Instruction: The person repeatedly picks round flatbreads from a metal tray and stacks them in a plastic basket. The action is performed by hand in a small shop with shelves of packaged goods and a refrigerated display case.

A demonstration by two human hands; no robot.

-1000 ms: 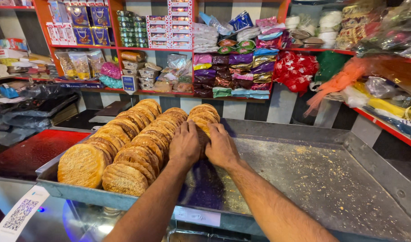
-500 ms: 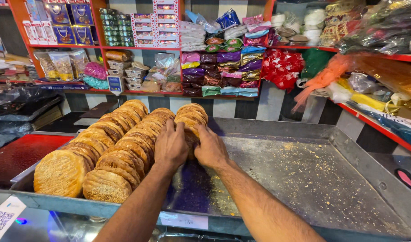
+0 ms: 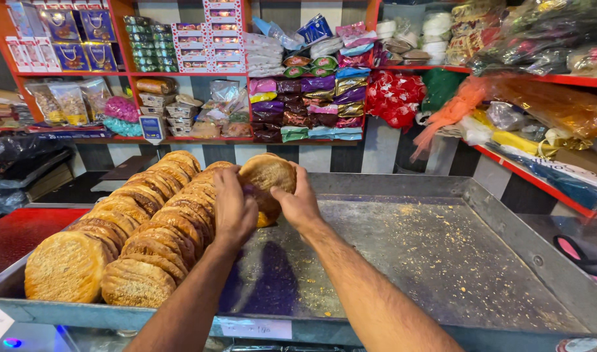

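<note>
Both forearms run up from the bottom edge, elbows cut off by the frame. The left hand (image 3: pixel 235 207) covers the near end of a short stack of round flat breads (image 3: pixel 267 176), so how many discs sit between the palms cannot be counted; only the front one shows its sesame-speckled face. The right hand (image 3: pixel 300 203) clamps the other side, its fingers curled over the rim and the thumb hidden behind the bread. Both hands are pressed inward on that stack, one on each flank.

The stack is raised on edge at the far end of the metal tray (image 3: pixel 442 254), between the two hands and just above the tray floor; whether its bottom touches the tray is hidden by the right palm. The discs stand upright, flat faces turned toward the shelves and back toward the camera, the stack's long axis running front to back along the tray.

Left of the hands, two rows of breads (image 3: pixel 126 241) lean on edge, overlapping. Crumbs dust the bare tray to the right.
</note>
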